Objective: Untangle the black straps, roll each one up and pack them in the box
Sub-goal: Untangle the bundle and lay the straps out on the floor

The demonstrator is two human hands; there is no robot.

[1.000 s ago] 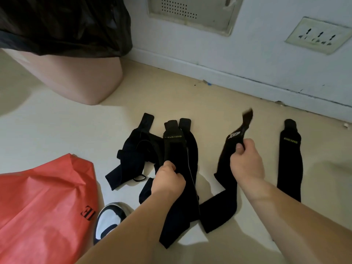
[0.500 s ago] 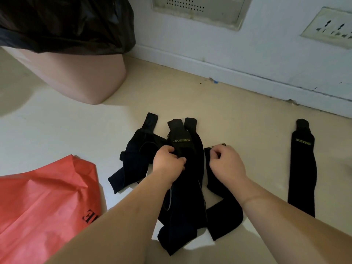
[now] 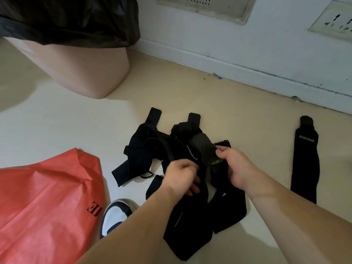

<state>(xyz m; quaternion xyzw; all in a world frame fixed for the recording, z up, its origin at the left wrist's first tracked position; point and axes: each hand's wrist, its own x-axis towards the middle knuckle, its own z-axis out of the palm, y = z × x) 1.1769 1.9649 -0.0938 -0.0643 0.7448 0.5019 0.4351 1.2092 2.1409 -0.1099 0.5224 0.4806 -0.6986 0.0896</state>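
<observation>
A tangle of black straps [image 3: 144, 155] lies on the pale floor in the middle of the head view. My left hand [image 3: 182, 175] grips a strap in the heap, fingers curled round it. My right hand [image 3: 235, 168] pinches the end of a strap with yellow lettering [image 3: 208, 153] and folds it back toward me. One strap [image 3: 305, 161] lies straight and flat by itself on the right, apart from both hands. No box is in view.
A red bag [image 3: 47, 202] covers the floor at the lower left, with a black-and-white shoe [image 3: 116, 216] beside it. A pink bin lined with a black bag [image 3: 83, 60] stands at the upper left. The white wall and skirting [image 3: 247, 60] run along the back.
My right hand dropped the strap it held up and moved left onto the heap. It now grips the lettered strap end, which has been folded back. My left hand shifted lower.
</observation>
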